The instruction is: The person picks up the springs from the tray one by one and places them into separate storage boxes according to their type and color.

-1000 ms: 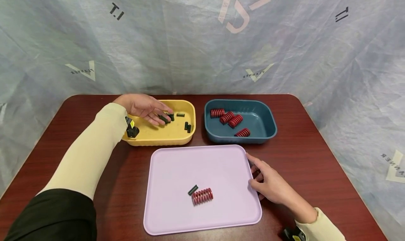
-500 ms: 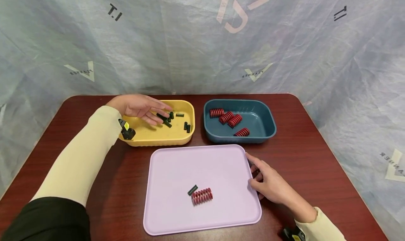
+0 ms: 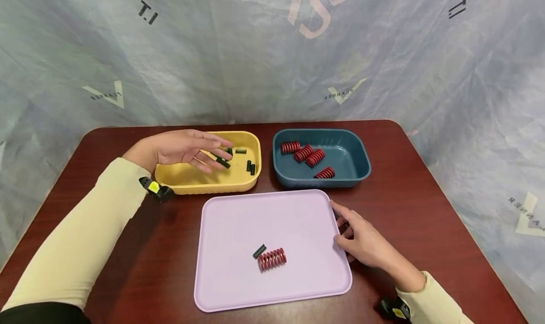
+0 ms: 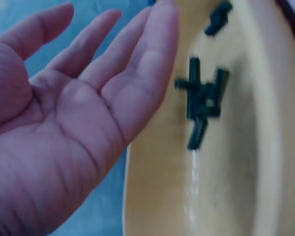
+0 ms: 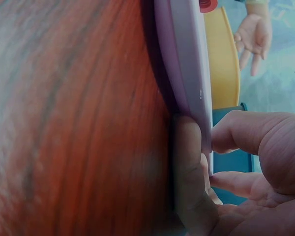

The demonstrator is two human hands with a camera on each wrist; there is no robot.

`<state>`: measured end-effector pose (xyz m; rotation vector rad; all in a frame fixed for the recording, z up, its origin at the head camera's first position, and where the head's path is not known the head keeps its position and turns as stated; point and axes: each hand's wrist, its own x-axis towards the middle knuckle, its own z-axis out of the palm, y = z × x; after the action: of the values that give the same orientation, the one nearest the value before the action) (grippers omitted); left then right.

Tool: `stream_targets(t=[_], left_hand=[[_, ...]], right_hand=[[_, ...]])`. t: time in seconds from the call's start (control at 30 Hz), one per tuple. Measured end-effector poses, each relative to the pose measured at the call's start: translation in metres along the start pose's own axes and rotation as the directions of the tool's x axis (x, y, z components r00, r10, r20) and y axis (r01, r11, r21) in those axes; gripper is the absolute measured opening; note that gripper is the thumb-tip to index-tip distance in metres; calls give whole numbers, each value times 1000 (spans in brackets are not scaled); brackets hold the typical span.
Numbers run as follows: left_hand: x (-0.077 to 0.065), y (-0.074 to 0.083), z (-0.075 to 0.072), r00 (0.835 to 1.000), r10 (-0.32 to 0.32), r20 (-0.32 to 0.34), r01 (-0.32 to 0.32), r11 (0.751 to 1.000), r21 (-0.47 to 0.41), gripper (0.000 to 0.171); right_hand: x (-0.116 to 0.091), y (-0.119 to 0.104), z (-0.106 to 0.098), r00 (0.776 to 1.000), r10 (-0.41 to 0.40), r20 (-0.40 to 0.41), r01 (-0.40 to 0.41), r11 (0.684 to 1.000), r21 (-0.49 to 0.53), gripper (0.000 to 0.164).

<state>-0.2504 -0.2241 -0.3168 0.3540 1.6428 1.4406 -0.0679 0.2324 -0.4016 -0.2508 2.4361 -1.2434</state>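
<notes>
My left hand is over the yellow tub, fingers stretched out and holding nothing. The left wrist view shows its bare palm beside a cluster of small dark green springs on the tub floor. My right hand holds the right edge of the lilac tray. In the right wrist view its thumb is on the upper side of the rim and a finger lies against the underside. On the tray lie a large red spring and a small dark green spring, side by side.
A blue tub stands right of the yellow one, with several red springs inside. Both tubs sit behind the tray on a dark red wooden table. A pale printed sheet hangs behind the table.
My left hand has drawn back leftward over the yellow tub, its forearm shifting left too. The right hand keeps its hold on the tray, and the tray's springs lie as before.
</notes>
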Motion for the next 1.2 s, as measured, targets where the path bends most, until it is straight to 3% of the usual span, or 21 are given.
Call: stream_targets(t=[0.17, 0.27, 0.43, 0.63, 0.9, 1.2], left_hand=[[-9, -2, 27, 993, 113, 29, -114, 993, 40, 41], [-12, -3, 48, 988, 144, 52, -147, 987, 68, 43], [-11, -10, 84, 986, 143, 85, -150, 985, 83, 45], [-5, -28, 115, 987, 92, 134, -98, 994, 39, 42], [2, -48, 130, 978, 30, 208, -27, 1000, -15, 48], [2, -63, 136, 938, -5, 346, 25, 998, -51, 61]], right_hand=[[2, 1, -1, 1000, 2, 2, -2, 1000, -8, 79], [2, 1, -2, 1000, 3, 0, -3, 1000, -11, 79], [2, 0, -2, 1000, 3, -1, -3, 1000, -10, 79], [2, 1, -1, 1000, -18, -8, 18, 1000, -17, 78], [1, 1, -1, 1000, -26, -9, 26, 1000, -3, 78], [1, 1, 0, 1000, -25, -10, 25, 1000, -4, 78]])
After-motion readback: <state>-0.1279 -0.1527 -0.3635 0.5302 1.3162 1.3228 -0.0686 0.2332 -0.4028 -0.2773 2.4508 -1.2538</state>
